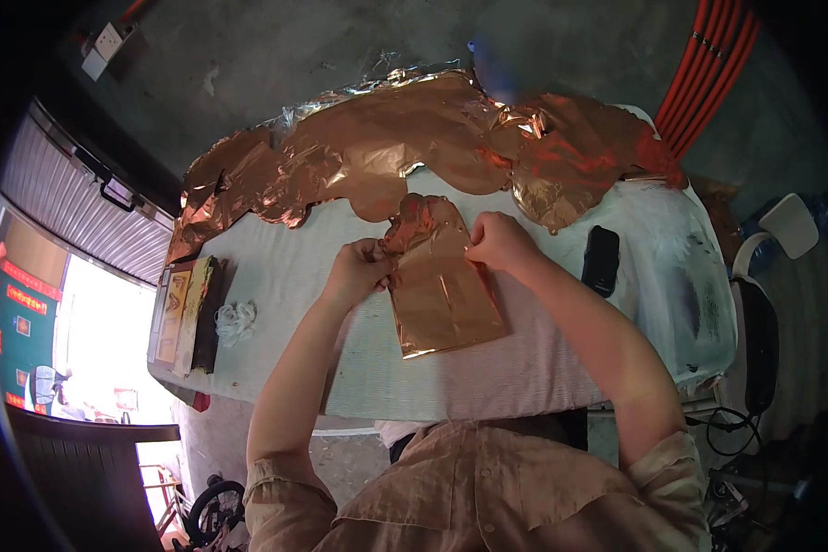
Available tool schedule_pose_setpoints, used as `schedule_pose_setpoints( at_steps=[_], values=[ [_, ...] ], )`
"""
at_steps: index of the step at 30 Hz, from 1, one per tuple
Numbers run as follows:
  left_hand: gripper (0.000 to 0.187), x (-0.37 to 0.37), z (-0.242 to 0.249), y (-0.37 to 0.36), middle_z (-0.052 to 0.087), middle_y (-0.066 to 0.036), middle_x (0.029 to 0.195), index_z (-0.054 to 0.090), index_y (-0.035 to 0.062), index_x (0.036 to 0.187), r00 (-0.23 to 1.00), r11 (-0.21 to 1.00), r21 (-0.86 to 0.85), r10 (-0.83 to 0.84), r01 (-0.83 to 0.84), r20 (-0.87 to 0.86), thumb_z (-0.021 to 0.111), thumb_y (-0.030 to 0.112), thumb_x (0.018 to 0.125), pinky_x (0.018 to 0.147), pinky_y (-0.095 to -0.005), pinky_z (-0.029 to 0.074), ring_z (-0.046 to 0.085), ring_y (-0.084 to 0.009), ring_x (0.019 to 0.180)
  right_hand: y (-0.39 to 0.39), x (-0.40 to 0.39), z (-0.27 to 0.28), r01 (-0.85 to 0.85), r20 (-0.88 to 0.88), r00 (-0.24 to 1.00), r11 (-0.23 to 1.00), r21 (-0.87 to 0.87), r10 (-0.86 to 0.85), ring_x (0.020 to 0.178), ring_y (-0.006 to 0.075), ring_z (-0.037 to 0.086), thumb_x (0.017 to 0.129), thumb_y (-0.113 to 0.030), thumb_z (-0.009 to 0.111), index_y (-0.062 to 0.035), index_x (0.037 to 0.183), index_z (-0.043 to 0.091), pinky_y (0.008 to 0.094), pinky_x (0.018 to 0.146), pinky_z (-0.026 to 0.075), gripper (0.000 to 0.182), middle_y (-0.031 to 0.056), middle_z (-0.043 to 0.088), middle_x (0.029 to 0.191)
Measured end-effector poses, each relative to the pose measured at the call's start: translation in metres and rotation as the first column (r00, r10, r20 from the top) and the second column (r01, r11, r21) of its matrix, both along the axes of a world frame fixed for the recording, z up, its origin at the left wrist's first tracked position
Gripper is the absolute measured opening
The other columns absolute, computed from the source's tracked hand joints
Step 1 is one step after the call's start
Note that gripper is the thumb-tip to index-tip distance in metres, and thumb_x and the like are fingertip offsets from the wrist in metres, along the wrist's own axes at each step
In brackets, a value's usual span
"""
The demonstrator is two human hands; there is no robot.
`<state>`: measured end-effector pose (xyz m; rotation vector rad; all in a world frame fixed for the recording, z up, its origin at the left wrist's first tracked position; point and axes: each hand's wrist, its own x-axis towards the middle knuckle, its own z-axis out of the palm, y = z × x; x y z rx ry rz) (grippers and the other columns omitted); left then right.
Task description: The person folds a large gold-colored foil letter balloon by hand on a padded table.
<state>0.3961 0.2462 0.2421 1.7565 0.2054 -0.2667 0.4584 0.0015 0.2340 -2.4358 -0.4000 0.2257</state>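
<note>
A flat, copper-coloured foil balloon [446, 308] lies in front of me on the cloth-covered table, folded into a rough rectangle with a straight near edge. Its far end is crumpled and rounded. My left hand [359, 271] pinches the left edge near that crumpled end. On the opposite side, my right hand [501, 241] is closed, its fingers curled against the right edge. Beyond both hands, more flat copper foil balloons [368, 129] with lobed outlines are spread across the back of the table, partly overlapping.
A black phone-like object [601, 261] lies right of my right forearm. Whitish plastic [658, 239] covers the table's right side. At the left edge are a box [184, 313] and a bundle of white string [236, 320]. A chair [754, 340] stands at the right.
</note>
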Motion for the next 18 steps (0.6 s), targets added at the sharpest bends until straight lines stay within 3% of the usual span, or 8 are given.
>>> schedule_pose_setpoints(
  at_steps=[3, 5, 9, 11, 12, 15, 17, 18],
  values=[
    [0.008, 0.0, -0.003, 0.002, 0.055, -0.001, 0.066, 0.057, -0.0018, 0.086, 1.0, 1.0, 0.003, -0.015, 0.015, 0.014, 0.062, 0.001, 0.081, 0.045, -0.0206, 0.042, 0.051, -0.0072, 0.052, -0.002, 0.006, -0.001, 0.035, -0.076, 0.997, 0.995, 0.091, -0.029, 0.074, 0.0251, 0.064, 0.061, -0.019, 0.072, -0.0054, 0.085, 0.064, 0.0367, 0.066, 0.05, 0.029, 0.0119, 0.066, 0.079],
    [0.008, -0.001, -0.004, 0.003, 0.055, -0.001, 0.066, 0.057, -0.0016, 0.088, 0.999, 1.0, 0.003, -0.031, 0.031, 0.028, 0.062, 0.001, 0.082, 0.045, -0.0204, 0.042, 0.051, -0.0068, 0.052, -0.004, 0.007, 0.001, 0.067, -0.247, 0.968, 0.989, 0.128, -0.034, 0.072, 0.0222, 0.063, 0.06, -0.016, 0.073, -0.0041, 0.091, 0.062, 0.0345, 0.066, 0.049, 0.035, 0.0121, 0.065, 0.079],
    [0.013, -0.005, 0.0, 0.006, 0.055, 0.001, 0.066, 0.06, -0.0007, 0.094, 0.994, 0.995, -0.044, -0.09, 0.093, 0.067, 0.063, 0.002, 0.082, 0.047, -0.0202, 0.042, 0.052, -0.0059, 0.055, -0.011, 0.006, -0.005, -0.036, -0.121, 0.991, 0.976, 0.213, 0.063, 0.07, 0.0182, 0.062, 0.059, -0.014, 0.074, -0.0003, 0.088, 0.062, 0.0315, 0.064, 0.048, 0.034, 0.0123, 0.063, 0.076],
    [0.014, -0.006, -0.002, 0.01, 0.055, 0.001, 0.066, 0.061, -0.0005, 0.096, 0.99, 0.99, -0.072, -0.113, 0.119, 0.08, 0.063, 0.002, 0.082, 0.048, -0.0199, 0.042, 0.052, -0.0054, 0.055, -0.014, 0.008, -0.01, -0.159, -0.114, 0.972, 0.93, 0.332, 0.207, 0.07, 0.015, 0.061, 0.062, -0.011, 0.074, 0.0021, 0.086, 0.062, 0.029, 0.063, 0.047, 0.029, 0.0092, 0.063, 0.074],
    [0.015, -0.006, -0.005, 0.012, 0.055, 0.001, 0.067, 0.061, -0.0006, 0.097, 0.99, 0.989, -0.068, -0.129, 0.133, 0.06, 0.063, 0.003, 0.083, 0.049, -0.0198, 0.042, 0.051, -0.0052, 0.055, -0.016, 0.008, -0.012, -0.159, -0.115, 0.972, 0.93, 0.332, 0.207, 0.07, 0.015, 0.061, 0.062, -0.011, 0.074, 0.0021, 0.086, 0.062, 0.029, 0.063, 0.047, 0.029, 0.0092, 0.063, 0.074],
    [0.015, -0.012, 0.001, 0.009, 0.057, 0.001, 0.068, 0.061, -0.0007, 0.097, 0.987, 0.984, -0.084, -0.157, 0.158, 0.021, 0.063, 0.003, 0.083, 0.05, -0.0196, 0.043, 0.051, -0.0048, 0.055, -0.019, -0.002, -0.002, -0.103, -0.176, 0.955, 0.824, 0.557, 0.239, 0.064, 0.0129, 0.059, 0.068, -0.008, 0.072, 0.002, 0.083, 0.062, 0.0265, 0.056, 0.044, 0.02, 0.0049, 0.063, 0.073],
    [0.014, -0.016, 0.005, 0.006, 0.057, 0.001, 0.069, 0.061, -0.0007, 0.096, 0.986, 0.98, -0.106, -0.167, 0.166, 0.001, 0.063, 0.003, 0.083, 0.05, -0.0196, 0.044, 0.052, -0.0047, 0.056, -0.024, -0.011, 0.019, 0.093, -0.532, 0.818, 0.862, 0.498, 0.219, 0.056, 0.0114, 0.056, 0.072, -0.006, 0.07, 0.0015, 0.082, 0.063, 0.0248, 0.049, 0.042, 0.014, 0.0039, 0.063, 0.073],
    [0.014, -0.019, 0.005, 0.006, 0.058, 0.001, 0.069, 0.061, -0.0005, 0.096, 0.983, 0.98, -0.08, -0.184, 0.183, 0.001, 0.063, 0.002, 0.083, 0.05, -0.0196, 0.044, 0.052, -0.0047, 0.056, -0.025, -0.013, 0.019, 0.094, -0.536, 0.815, 0.862, 0.497, 0.22, 0.056, 0.0114, 0.056, 0.072, -0.006, 0.07, 0.0015, 0.082, 0.063, 0.0248, 0.049, 0.042, 0.014, 0.0039, 0.063, 0.073]
  ],
)
